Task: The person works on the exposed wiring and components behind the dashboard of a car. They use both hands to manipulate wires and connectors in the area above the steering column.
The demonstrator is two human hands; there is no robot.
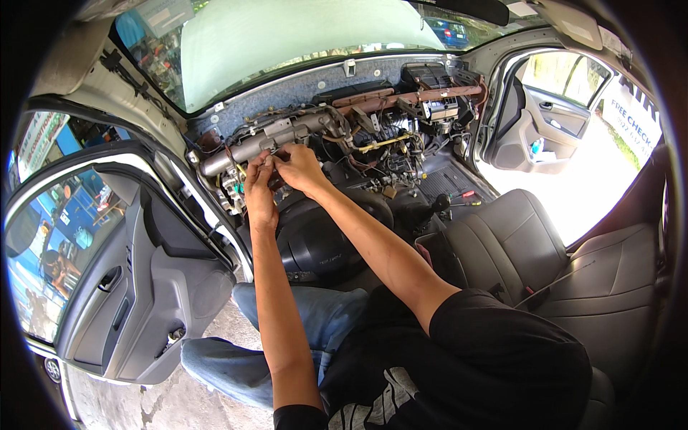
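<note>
While both hands work under the stripped dash, a small fitting is being handled.
Left hand (259, 188) and right hand (299, 168) pinch a small part below the grey crossbeam (266, 143), centre-left; steady fingertip control looks needed next.

— How many hands do you have in there?

— Two, both mine: my left hand (259, 188) and my right hand (301, 169), up at the one grey metal crossbar (265, 142) behind the stripped dash.

— Doors open?

— Two. One door (136, 287) on my left, one door (548, 125) across the cabin on the far side.

— Seats?

— I count one empty grey seat (523, 251) beside me. One steering wheel (322, 240) is in front of me, and one gear lever (438, 206) sits between.

— Anything loose on the floor?

— One red-handled tool (464, 194) on the far floor mat. One windscreen (301, 39) overhead, with one pale sunshade across it.
</note>
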